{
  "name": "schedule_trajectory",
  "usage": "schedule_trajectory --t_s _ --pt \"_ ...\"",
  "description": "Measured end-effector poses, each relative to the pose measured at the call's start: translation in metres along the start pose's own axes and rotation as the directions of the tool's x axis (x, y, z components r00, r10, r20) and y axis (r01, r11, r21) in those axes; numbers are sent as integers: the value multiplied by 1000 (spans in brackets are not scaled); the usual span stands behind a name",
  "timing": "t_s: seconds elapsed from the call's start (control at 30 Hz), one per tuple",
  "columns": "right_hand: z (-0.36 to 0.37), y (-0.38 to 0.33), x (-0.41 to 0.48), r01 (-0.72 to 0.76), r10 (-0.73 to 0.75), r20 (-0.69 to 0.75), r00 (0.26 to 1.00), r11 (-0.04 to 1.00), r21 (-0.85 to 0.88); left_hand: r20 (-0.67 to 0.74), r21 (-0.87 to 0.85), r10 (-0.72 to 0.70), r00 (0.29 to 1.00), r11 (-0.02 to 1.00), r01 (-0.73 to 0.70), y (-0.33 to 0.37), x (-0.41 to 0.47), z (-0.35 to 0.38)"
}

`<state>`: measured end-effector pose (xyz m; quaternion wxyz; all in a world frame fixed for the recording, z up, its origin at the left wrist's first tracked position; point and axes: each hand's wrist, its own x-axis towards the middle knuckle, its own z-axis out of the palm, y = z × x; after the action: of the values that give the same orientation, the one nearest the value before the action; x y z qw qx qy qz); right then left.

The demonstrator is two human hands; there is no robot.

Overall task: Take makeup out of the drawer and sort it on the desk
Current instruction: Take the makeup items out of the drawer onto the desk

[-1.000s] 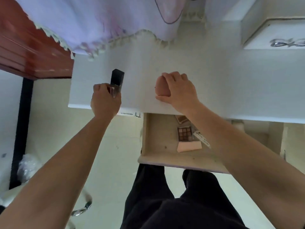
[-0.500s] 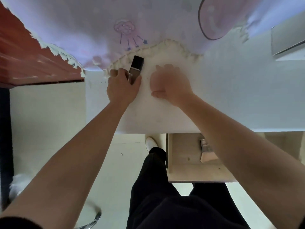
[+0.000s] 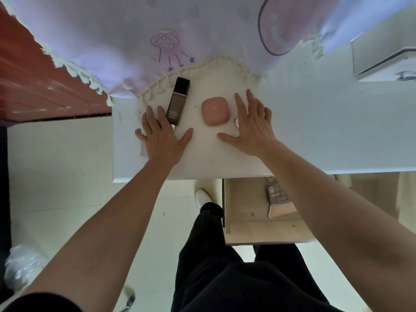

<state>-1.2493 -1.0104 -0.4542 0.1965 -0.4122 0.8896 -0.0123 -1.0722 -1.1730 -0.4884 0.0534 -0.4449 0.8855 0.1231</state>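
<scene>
Two pieces sit on the desk [image 3: 326, 136]: dark bottle [image 3: 177, 101] just left of the pink case [image 3: 214, 111], probably starting a sorted row. Left hand [image 3: 163, 137] and right hand [image 3: 252, 129] lie flat, holding nothing, either side of the case. Drawer [image 3: 245, 221] below it holds more.

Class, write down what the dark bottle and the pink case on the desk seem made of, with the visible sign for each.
Dark bottle: probably glass or clear plastic; below its black top it looks translucent brown. Pink case: likely plastic, given its soft sheen and rounded corners.
</scene>
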Motion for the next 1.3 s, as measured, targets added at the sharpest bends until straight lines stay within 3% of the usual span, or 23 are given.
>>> schedule_trajectory --t_s 0.13,0.27,0.33,0.47,0.6,0.67,0.77,0.87,1.03,1.17,1.3 --pt "-11 33 -39 -22 30 -104 994 997 71 -46 -49 11 999 999 -13 26 -27 -7" --pt "-9 89 -101 -33 93 -322 942 982 186 -172 -99 109 979 987 -127 75 -79 -3" --pt "0 122 -137 -33 112 -365 924 976 217 -228 -114 159 961 975 -189 103 -115 5" --pt "40 190 -202 -86 125 -214 969 979 184 -222 -130 266 938 945 -299 159 -186 40" --pt "81 249 -236 -200 178 135 975 964 175 26 -46 357 934 933 -356 208 -230 81" --pt "92 272 -241 -239 201 217 955 957 166 188 -5 335 923 940 -340 229 -238 103" --pt "103 300 -238 -333 285 218 933 915 229 391 113 326 861 911 -396 250 -241 140" --pt "117 323 -228 -418 387 159 908 854 309 470 169 297 831 894 -415 261 -239 172" --pt "140 348 -206 -423 381 185 906 839 341 480 238 283 830 869 -434 280 -230 210" --pt "157 339 -200 -420 419 106 902 793 442 419 245 324 848 859 -449 286 -224 225" --pt "166 329 -200 -494 455 201 868 738 460 414 233 340 844 857 -459 281 -224 224"
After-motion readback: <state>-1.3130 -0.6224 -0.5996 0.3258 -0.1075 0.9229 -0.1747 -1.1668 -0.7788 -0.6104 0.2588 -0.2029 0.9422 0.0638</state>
